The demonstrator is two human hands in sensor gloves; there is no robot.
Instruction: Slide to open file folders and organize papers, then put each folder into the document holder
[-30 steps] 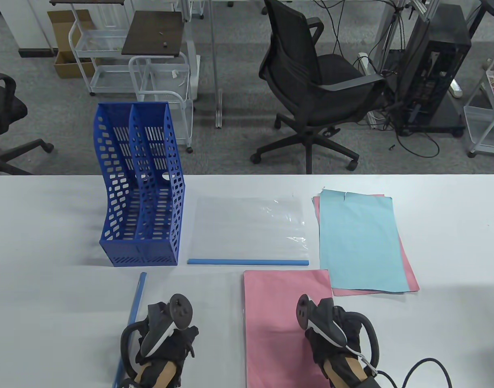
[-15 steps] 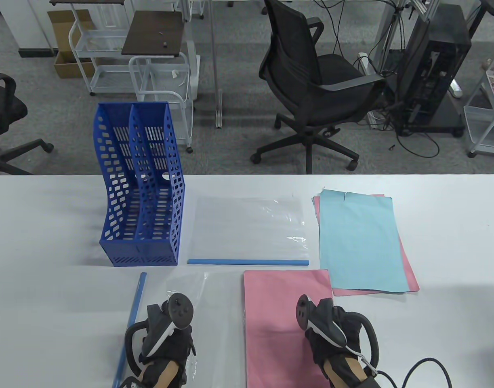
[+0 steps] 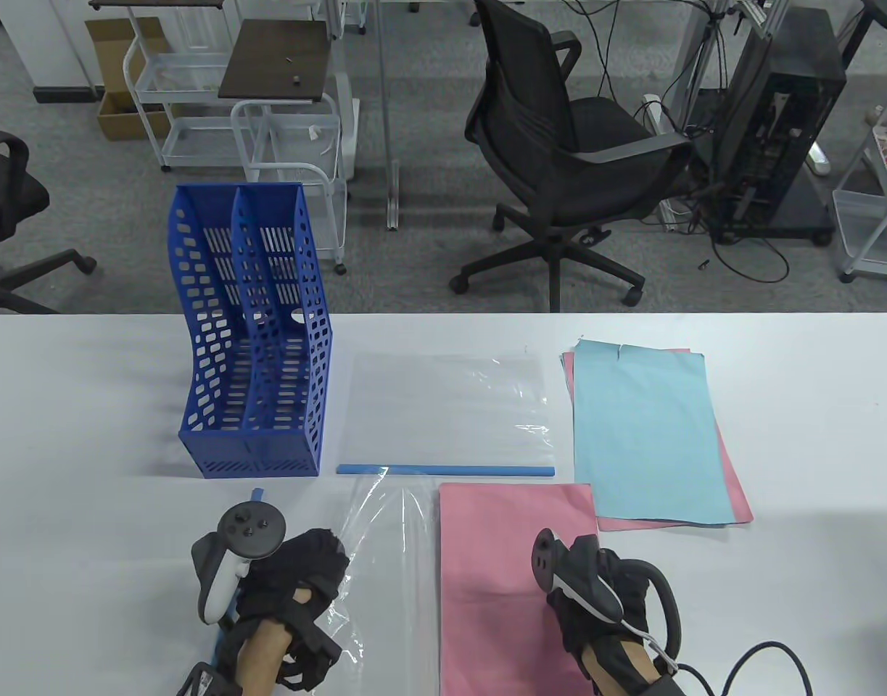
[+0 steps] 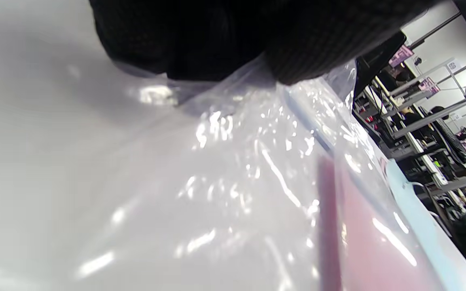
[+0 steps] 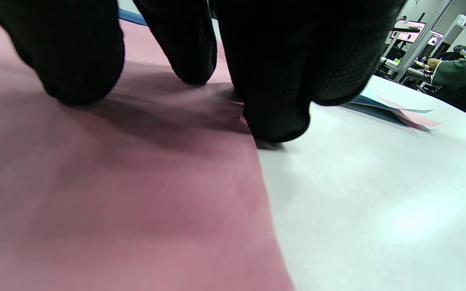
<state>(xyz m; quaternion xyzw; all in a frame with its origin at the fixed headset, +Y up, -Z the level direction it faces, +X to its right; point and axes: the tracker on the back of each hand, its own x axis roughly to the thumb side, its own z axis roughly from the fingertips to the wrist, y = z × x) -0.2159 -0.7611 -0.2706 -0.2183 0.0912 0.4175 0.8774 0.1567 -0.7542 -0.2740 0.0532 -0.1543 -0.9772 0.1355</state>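
Left wrist view: fingers [image 4: 200,36] hide their grip on clear folder [image 4: 233,194].

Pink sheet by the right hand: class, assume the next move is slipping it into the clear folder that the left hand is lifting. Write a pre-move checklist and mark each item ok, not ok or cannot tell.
1. Left hand grips the clear folder's cover and lifts it: ok.
2. Folder mouth faces the pink sheet: ok, the raised edge is on that side.
3. Right hand rests on the pink sheet, fingers at its edge: ok.
4. Blue slide bar is off this folder: ok, it lies on the table left of it.
5. Only one pink sheet lies under the right hand: cannot tell.
6. Blue document holder has free compartments: ok.
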